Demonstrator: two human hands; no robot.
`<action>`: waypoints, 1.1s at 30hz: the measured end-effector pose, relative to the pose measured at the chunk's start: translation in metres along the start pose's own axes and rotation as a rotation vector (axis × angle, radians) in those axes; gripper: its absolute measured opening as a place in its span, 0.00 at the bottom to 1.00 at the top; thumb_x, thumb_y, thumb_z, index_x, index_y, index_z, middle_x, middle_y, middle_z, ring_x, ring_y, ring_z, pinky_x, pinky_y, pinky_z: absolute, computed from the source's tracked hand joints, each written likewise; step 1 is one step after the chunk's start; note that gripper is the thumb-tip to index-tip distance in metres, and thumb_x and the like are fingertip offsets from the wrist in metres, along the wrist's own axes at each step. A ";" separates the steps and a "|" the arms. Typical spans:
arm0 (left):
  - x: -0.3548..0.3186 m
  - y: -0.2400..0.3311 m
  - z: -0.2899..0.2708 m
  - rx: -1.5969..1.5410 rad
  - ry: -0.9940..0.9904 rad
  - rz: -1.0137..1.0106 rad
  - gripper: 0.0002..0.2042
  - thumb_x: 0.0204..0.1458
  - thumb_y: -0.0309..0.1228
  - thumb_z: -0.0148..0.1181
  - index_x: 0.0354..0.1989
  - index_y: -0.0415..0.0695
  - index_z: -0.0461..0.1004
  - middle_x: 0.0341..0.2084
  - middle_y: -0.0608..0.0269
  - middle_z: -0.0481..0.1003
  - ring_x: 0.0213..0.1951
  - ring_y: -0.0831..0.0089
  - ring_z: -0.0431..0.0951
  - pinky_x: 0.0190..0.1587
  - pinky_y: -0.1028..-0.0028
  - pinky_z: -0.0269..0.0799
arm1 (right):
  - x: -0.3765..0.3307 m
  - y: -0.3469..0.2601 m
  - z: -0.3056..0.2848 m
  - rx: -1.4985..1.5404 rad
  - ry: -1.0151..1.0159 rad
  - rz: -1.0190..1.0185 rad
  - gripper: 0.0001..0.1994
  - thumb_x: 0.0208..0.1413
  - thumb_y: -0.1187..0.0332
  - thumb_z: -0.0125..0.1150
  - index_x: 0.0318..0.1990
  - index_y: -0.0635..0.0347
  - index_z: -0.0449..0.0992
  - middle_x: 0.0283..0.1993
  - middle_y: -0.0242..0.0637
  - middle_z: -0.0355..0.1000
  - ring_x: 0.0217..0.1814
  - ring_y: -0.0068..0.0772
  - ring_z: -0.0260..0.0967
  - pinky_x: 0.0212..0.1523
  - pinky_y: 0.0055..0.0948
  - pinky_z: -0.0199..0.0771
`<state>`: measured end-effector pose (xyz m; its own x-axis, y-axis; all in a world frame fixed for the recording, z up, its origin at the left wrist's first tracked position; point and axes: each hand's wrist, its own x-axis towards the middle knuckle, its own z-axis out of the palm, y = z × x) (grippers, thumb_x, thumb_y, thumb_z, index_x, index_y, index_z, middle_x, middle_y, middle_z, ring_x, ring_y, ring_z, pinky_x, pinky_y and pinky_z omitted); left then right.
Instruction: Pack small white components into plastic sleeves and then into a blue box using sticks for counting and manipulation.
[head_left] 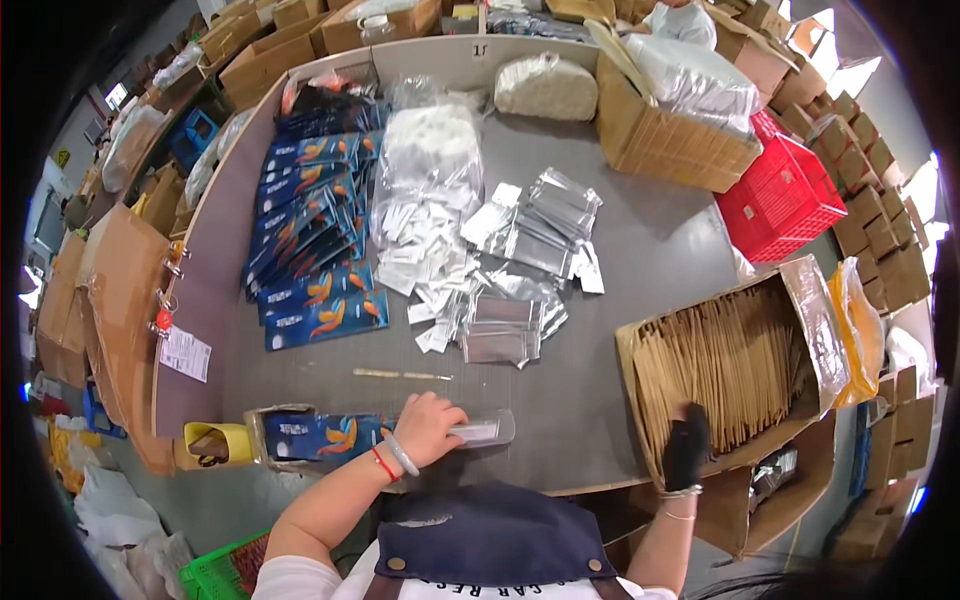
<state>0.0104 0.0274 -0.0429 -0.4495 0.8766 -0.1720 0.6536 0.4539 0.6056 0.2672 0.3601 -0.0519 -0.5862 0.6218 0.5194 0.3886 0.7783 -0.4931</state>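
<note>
Near the front edge of the table, my left hand (428,428) has its fingers curled over a clear plastic sleeve (495,428) with something white inside. A blue packet (325,437) with an orange print lies beside that hand, partly under my wrist. On the right, my right hand (688,445) wears a dark glove and reaches over the near side of a cardboard box (640,385). The box is packed with thin brown paper-like pieces (735,365) standing on edge. Its fingers are too dark and covered to make out a grip.
Stacked blue packets (310,225) lie at the left. Small white packets (425,250) and silvery pouches (505,325) are heaped in the middle. A thin stick (400,375) lies nearby. A yellow container (218,443) sits at the left edge, a red basket (780,200) at the right.
</note>
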 end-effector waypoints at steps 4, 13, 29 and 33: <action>-0.031 -0.002 0.003 0.115 0.144 -0.119 0.19 0.34 0.39 0.73 0.39 0.54 0.80 0.39 0.69 0.72 0.48 0.64 0.69 0.50 0.60 0.60 | 0.012 -0.106 0.046 0.119 -0.732 -0.215 0.13 0.53 0.68 0.60 0.47 0.48 0.78 0.29 0.35 0.70 0.36 0.39 0.70 0.38 0.38 0.71; -0.076 -0.011 -0.007 0.213 0.275 -0.061 0.34 0.29 0.39 0.76 0.51 0.46 0.73 0.49 0.65 0.71 0.52 0.59 0.66 0.56 0.57 0.58 | -0.033 -0.137 0.121 0.281 -0.922 -0.427 0.16 0.53 0.63 0.62 0.50 0.43 0.77 0.38 0.38 0.74 0.39 0.45 0.72 0.39 0.41 0.73; -0.044 -0.003 -0.009 0.293 0.147 0.047 0.39 0.30 0.32 0.75 0.58 0.47 0.66 0.48 0.62 0.70 0.50 0.59 0.67 0.51 0.61 0.63 | -0.025 -0.211 0.110 0.542 -0.823 0.275 0.15 0.49 0.74 0.69 0.41 0.62 0.69 0.37 0.38 0.71 0.38 0.34 0.73 0.42 0.30 0.74; -0.037 -0.007 -0.004 0.208 0.203 0.018 0.35 0.31 0.32 0.73 0.55 0.55 0.68 0.46 0.64 0.70 0.49 0.60 0.68 0.48 0.62 0.63 | -0.063 -0.208 0.156 0.837 -0.841 0.118 0.16 0.48 0.74 0.68 0.43 0.60 0.68 0.38 0.38 0.71 0.37 0.34 0.73 0.42 0.30 0.74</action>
<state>0.0202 -0.0083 -0.0379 -0.5355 0.8445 0.0089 0.7639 0.4799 0.4314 0.1124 0.1451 -0.0912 -0.9814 0.1902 -0.0260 0.0698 0.2276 -0.9712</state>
